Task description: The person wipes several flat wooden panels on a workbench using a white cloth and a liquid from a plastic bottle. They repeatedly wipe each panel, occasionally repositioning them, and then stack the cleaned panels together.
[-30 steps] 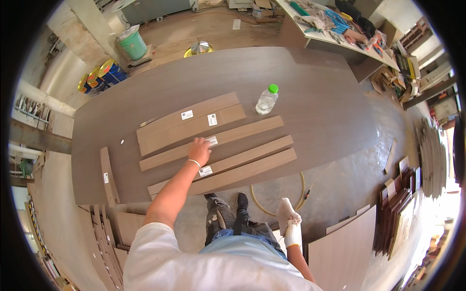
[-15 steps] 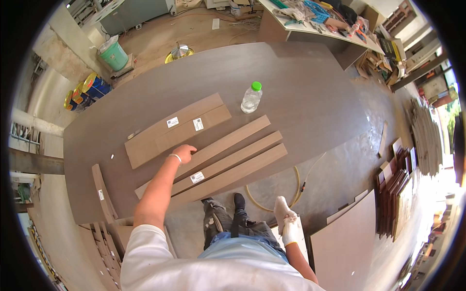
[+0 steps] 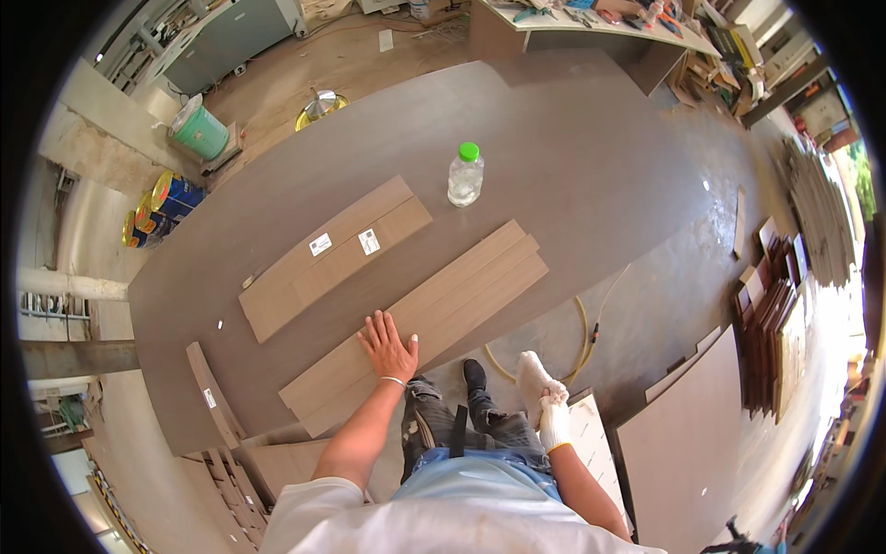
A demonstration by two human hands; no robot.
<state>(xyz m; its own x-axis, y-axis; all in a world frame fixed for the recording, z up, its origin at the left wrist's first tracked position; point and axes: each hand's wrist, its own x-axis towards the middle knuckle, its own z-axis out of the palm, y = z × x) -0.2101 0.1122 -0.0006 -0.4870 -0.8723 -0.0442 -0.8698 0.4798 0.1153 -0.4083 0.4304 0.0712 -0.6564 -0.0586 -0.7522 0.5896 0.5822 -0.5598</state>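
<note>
The left hand [image 3: 389,352] lies spread flat on the strips [image 3: 466,288], which stretch on the desk [image 3: 577,138] from eight to two o'clock. The right hand [image 3: 553,403], gloved, is closed around a white cloth [image 3: 532,374].

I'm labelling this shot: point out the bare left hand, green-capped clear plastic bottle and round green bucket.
Bare left hand [image 3: 389,355], head view: back of hand.
Green-capped clear plastic bottle [image 3: 465,181], head view: body.
Round green bucket [image 3: 204,137], head view: side wall.
</note>
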